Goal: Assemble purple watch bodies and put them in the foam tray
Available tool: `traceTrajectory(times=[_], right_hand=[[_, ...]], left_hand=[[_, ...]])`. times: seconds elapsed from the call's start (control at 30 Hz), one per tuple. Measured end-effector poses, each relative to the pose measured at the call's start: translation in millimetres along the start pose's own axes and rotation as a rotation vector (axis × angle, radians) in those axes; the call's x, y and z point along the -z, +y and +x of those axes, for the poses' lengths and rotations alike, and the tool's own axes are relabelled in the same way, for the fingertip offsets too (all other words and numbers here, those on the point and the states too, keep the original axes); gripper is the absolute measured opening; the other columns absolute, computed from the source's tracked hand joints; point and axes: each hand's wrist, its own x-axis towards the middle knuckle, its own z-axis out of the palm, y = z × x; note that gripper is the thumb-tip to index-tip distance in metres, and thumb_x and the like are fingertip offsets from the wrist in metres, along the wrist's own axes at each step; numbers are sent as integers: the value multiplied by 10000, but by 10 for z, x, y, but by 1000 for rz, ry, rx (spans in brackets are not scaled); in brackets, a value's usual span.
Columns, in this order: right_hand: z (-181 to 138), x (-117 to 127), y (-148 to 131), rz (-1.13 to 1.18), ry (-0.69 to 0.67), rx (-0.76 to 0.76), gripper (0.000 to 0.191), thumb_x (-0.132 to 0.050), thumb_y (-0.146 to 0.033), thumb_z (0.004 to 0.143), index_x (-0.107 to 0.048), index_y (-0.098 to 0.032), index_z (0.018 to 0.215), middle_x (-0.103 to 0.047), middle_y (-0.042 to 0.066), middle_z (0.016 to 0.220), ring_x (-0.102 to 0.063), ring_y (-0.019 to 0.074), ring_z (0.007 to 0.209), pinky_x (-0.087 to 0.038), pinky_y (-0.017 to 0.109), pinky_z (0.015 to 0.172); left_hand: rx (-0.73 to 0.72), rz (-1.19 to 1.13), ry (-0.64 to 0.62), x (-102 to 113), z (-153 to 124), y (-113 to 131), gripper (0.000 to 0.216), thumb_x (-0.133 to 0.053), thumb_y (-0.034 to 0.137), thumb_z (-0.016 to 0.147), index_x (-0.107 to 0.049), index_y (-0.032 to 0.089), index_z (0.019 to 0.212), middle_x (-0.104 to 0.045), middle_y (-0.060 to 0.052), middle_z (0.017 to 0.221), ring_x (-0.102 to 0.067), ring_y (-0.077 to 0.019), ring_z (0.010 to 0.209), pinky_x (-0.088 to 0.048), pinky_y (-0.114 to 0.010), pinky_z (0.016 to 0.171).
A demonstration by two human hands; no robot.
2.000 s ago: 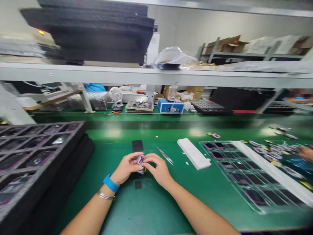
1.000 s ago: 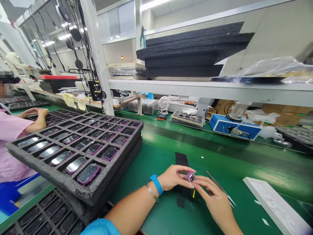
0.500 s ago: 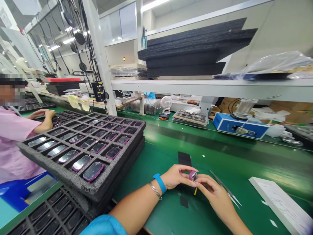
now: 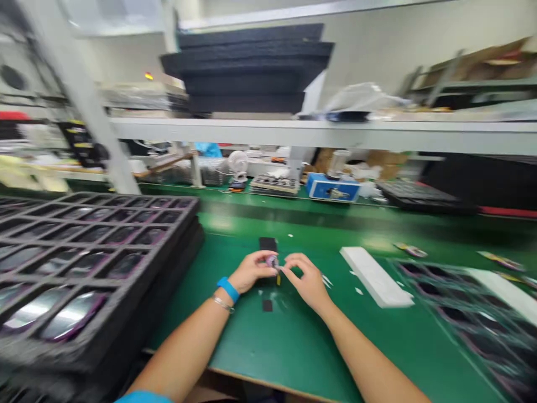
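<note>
My left hand (image 4: 250, 271) pinches a small purple part (image 4: 272, 261) over the green bench top (image 4: 293, 341). A blue band and a metal bangle sit on that wrist. My right hand (image 4: 306, 279) is just right of the part, fingertips closed on its edge and on a small yellow tab hanging below it. The picture is smeared by motion, so fine detail is lost. A black square pad (image 4: 268, 244) lies just behind the hands and a smaller black piece (image 4: 267, 305) lies in front of them.
A stack of black foam trays (image 4: 84, 263) with purple devices fills the left. A white block (image 4: 375, 276) lies right of the hands, and a clear tray (image 4: 453, 302) of dark parts further right. A blue box (image 4: 333, 188) and small fan (image 4: 238, 163) stand under the shelf behind.
The view has swung right, so the person in pink at the left is out of sight. Both hands stay together on the small purple part.
</note>
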Motion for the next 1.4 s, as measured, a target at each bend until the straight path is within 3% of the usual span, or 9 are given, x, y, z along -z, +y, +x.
traceTrajectory(times=[0.1,0.23,0.33,0.43,0.5,0.57,0.73,0.83,1.4], right_hand=[[140,307,102,-99,268,-31,146,-575,-295,759,-600,-201,650,-655,52,786,-611,188,795,-474,326,788],[180,956,511,-191,610,-328,208,-511,-288,775,-656,-157,847,-681,75,847,-615,176,767,-478,302,761],[70,1379,738,-237,654,-478,221,-502,-255,762,-675,-142,840,-689,97,890,-614,194,815,-465,323,797],[6,1547,777,-262,634,-516,161,-536,-219,722,-666,-140,670,-688,125,863,-596,242,898,-432,374,855],[33,1459,714,-239,621,-501,180,-521,-222,740,-670,-136,687,-679,142,932,-573,253,980,-412,387,893],[86,1204,599,-179,559,-460,182,-529,-244,751,-683,-148,747,-685,115,940,-593,227,960,-439,357,873],[66,289,223,196,95,-361,133,-652,-274,669,-689,-176,752,-703,29,754,-652,165,701,-515,267,675],[-19,-3,68,361,-11,-368,107,-657,-252,660,-672,-164,720,-696,27,718,-650,155,658,-517,264,657],[-105,-103,49,430,13,-409,143,-664,-259,670,-699,-145,749,-703,33,716,-648,138,640,-503,234,627]], left_hand=[[13,-4,1,23,-15,59,514,-812,173,548,-629,189,1028,-679,-44,916,-666,-208,859,-488,-311,812],[36,4,78,55,18,94,507,-804,170,561,-597,190,1023,-686,-45,940,-668,-216,884,-524,-289,776],[58,-16,108,66,28,78,506,-808,150,553,-605,186,1015,-692,-42,912,-665,-184,841,-538,-254,735],[56,-47,98,58,17,51,477,-806,156,564,-605,189,995,-691,-45,918,-654,-178,850,-534,-250,740],[46,-51,73,30,-1,40,450,-800,155,577,-594,190,976,-690,-45,921,-649,-175,857,-526,-248,749],[41,-44,34,-19,-23,35,434,-792,152,591,-582,189,969,-690,-45,905,-650,-163,824,-517,-241,743],[39,-26,-19,-158,-70,41,432,-786,143,600,-558,185,965,-690,-50,895,-641,-154,803,-491,-229,738],[26,-17,-41,-188,-81,44,439,-783,137,608,-537,197,966,-687,-34,884,-628,-132,778,-481,-210,721],[92,61,25,-148,-28,15,479,-819,160,562,-519,224,931,-689,-3,839,-628,-115,703,-508,-178,646]])
